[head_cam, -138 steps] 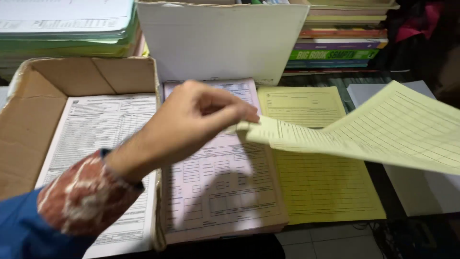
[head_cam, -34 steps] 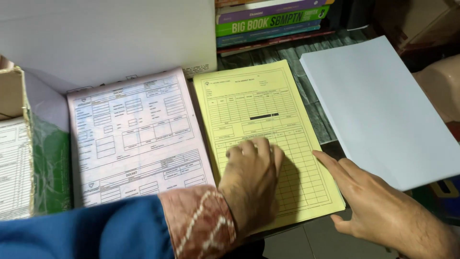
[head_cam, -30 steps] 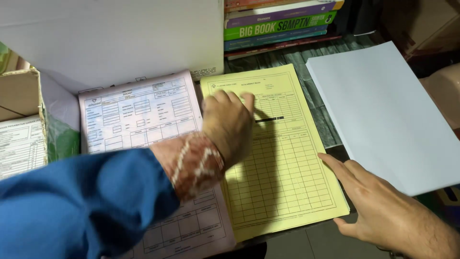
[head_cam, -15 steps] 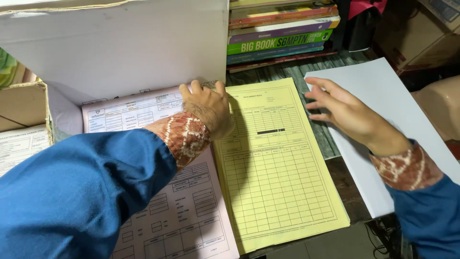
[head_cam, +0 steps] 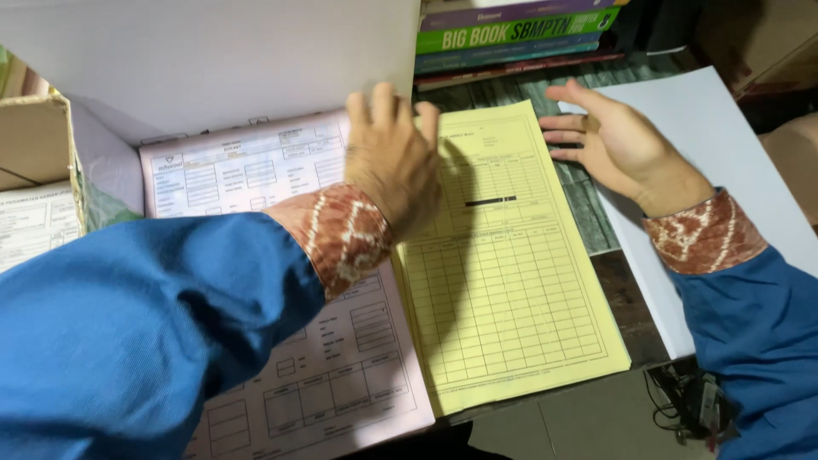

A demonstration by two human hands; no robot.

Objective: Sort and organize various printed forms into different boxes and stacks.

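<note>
left hand lies flat, fingers spread, on the yellow form stack's top left corner. right hand, open too, rests on the white paper stack to its right.

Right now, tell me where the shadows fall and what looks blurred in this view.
Head view: the left hand casts a soft shadow rightward over the yellow form pad; its fingertips look slightly motion-blurred. The right hand shades the white paper stack edge. The pink form pad is evenly lit, no glare.
</note>
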